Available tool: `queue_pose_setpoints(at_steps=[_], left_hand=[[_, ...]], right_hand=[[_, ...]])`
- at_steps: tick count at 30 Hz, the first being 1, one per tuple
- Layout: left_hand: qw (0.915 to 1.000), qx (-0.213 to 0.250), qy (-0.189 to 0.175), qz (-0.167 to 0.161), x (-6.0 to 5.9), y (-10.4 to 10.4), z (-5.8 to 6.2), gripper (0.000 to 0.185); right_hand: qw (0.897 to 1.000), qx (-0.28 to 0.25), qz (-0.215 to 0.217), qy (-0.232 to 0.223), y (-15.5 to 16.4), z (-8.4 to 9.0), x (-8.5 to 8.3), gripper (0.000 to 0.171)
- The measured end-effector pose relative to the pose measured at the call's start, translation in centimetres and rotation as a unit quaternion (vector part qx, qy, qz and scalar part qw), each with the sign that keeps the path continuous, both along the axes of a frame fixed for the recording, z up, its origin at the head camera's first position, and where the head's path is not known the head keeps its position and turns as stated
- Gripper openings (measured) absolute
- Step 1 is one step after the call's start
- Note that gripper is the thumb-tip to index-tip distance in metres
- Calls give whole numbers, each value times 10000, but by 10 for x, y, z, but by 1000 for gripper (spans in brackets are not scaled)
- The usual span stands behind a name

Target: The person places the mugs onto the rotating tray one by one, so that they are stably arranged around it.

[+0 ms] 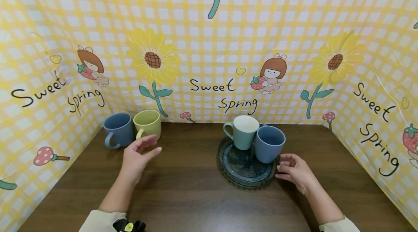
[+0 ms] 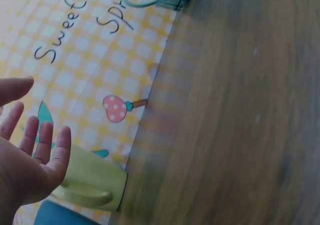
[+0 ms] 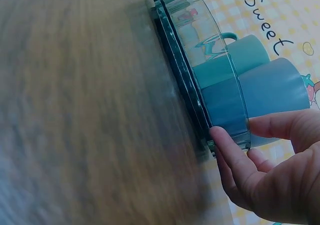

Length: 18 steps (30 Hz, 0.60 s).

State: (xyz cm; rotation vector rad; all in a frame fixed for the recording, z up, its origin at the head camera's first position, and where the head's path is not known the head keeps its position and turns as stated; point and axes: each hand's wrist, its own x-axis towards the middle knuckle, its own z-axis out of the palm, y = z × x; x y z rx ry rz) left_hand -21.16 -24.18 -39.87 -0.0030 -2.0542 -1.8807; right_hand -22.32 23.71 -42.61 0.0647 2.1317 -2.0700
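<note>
My left hand [image 1: 138,159] hovers with fingers spread and nothing in it, close in front of a yellow-green mug [image 1: 151,121]. A blue mug [image 1: 118,126] stands to the left of that one. On the right, a round dark-green clear glass tray [image 1: 246,180] with an upright wall holds a pale green mug [image 1: 243,135] and a grey-blue mug [image 1: 268,148] side by side. My right hand [image 1: 298,172] is at the tray's right side. In the right wrist view, its fingertips [image 3: 216,131] touch the tray's wall near the base and rim.
The brown wooden table [image 1: 186,174] reaches back to a yellow checked cloth [image 1: 202,50], which rises behind and on both sides. Flowers, figures and lettering are printed on the cloth.
</note>
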Motion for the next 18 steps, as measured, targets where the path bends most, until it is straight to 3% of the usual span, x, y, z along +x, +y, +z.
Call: queue_pose_setpoints(at_steps=[8,18], left_hand=[[9990,175,122,391,-3,-19,-5,43],[9964,206,-178,808,-12,-43,-11,57]], right_hand=[[10000,-57,5,-30,0,-2,2,56],[9999,-65,11,-118,-2,0,5,57]])
